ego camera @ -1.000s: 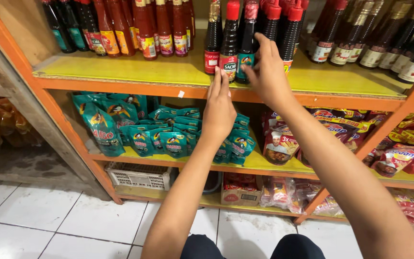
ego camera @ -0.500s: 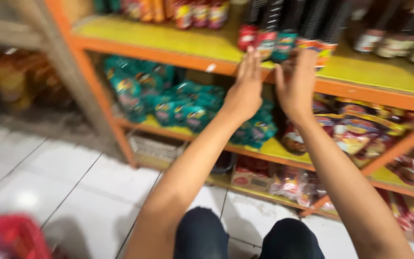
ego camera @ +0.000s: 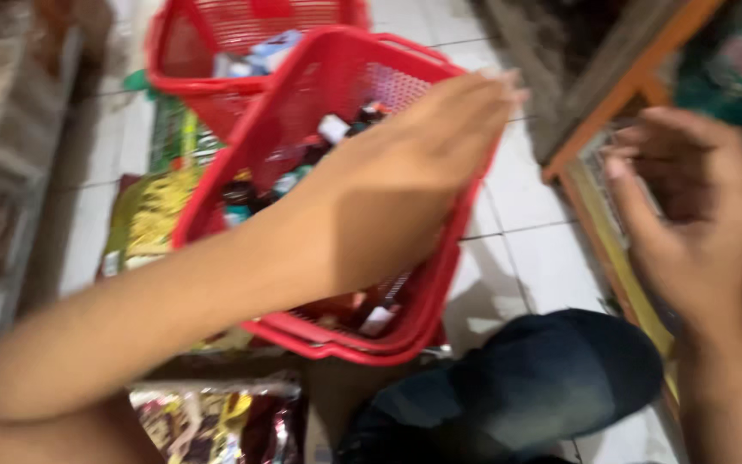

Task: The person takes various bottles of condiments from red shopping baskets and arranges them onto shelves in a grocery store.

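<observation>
I see my left hand [ego camera: 405, 172] over the red basket [ego camera: 337, 335], fingers flat, holding nothing; small bottles [ego camera: 337, 129] lie directly beneath. Right hand [ego camera: 689, 215], loosely curled and empty, is farther off.

The red basket [ego camera: 319, 335] stands open at the top, but the left hand [ego camera: 397, 180] stretches flat across its mouth and blocks most of the way in to the small bottles [ego camera: 337, 129]. Behind it a second red basket [ego camera: 216, 77] crowds the far side. Bare white floor tiles [ego camera: 526, 249] between the basket and the orange shelf frame [ego camera: 620, 103] leave a clear lane, though the right hand [ego camera: 689, 223] hangs at the shelf edge.
</observation>
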